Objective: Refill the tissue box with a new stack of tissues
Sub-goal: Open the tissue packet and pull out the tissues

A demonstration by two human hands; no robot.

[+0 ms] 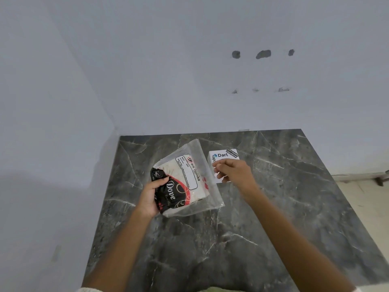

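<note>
Gripping the tissue pack (185,182) by its dark printed end, the left hand (150,197) was clamped firmly around it at the centre of the frame, fingers wrapped underneath and thumb on top. The pack's long axis ran diagonally, from that hand at lower left up toward the upper right, its clear loose plastic end pointing at the tissue box (221,163). And there was the box, a small white one on the dark marble bench (273,207), just right of the pack and touching or nearly touching its plastic edge. The right hand (233,171) was the nearer one, hovering right over the box with fingers curled loosely together; whether it pinched anything, I could not tell. Judging by this, opening the box looked like the right hand's job.
</note>
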